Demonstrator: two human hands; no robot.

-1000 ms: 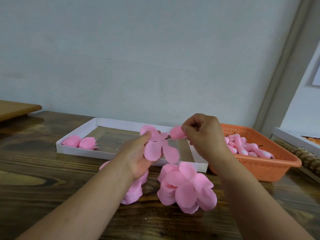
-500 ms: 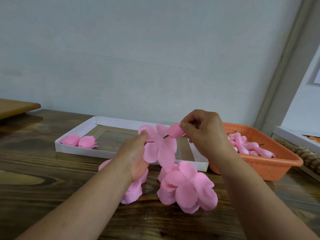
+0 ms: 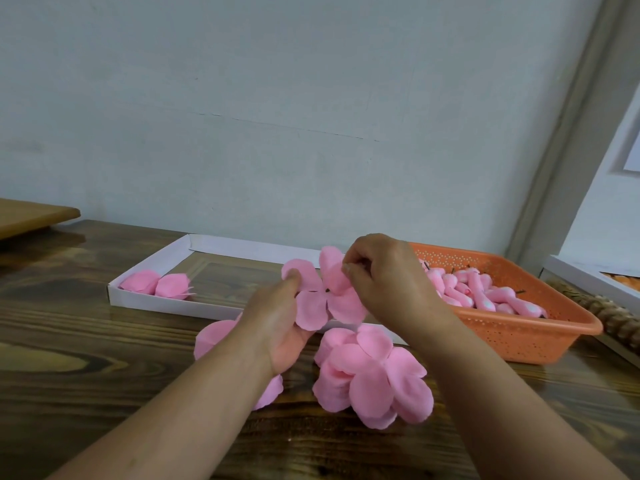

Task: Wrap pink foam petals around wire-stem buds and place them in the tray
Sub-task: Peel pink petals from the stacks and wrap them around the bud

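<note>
My left hand [image 3: 277, 320] holds a flat pink foam petal piece [image 3: 317, 299] upright above the table, thumb on its upper left lobe. A dark wire tip shows at the piece's centre hole. My right hand [image 3: 384, 282] pinches the bud behind the petal piece; the bud is mostly hidden by the petals and my fingers. Two wrapped pink buds [image 3: 156, 282] lie in the left end of the white tray [image 3: 166, 303]. A stack of loose petal pieces [image 3: 374, 375] lies on the table below my hands, and another stack [image 3: 214, 337] is partly hidden under my left wrist.
An orange perforated basket [image 3: 519, 337] at the right holds several pink wire-stem buds [image 3: 485, 292]. A white box edge [image 3: 585, 275] and a rope-like roll [image 3: 609, 313] sit at the far right. A wooden board [image 3: 31, 216] lies at the far left on the dark wooden table [image 3: 86, 375].
My right hand has pushed the bud's wire through the petal piece's centre, so the bud now sits against the petals. Both hands have closed together.
</note>
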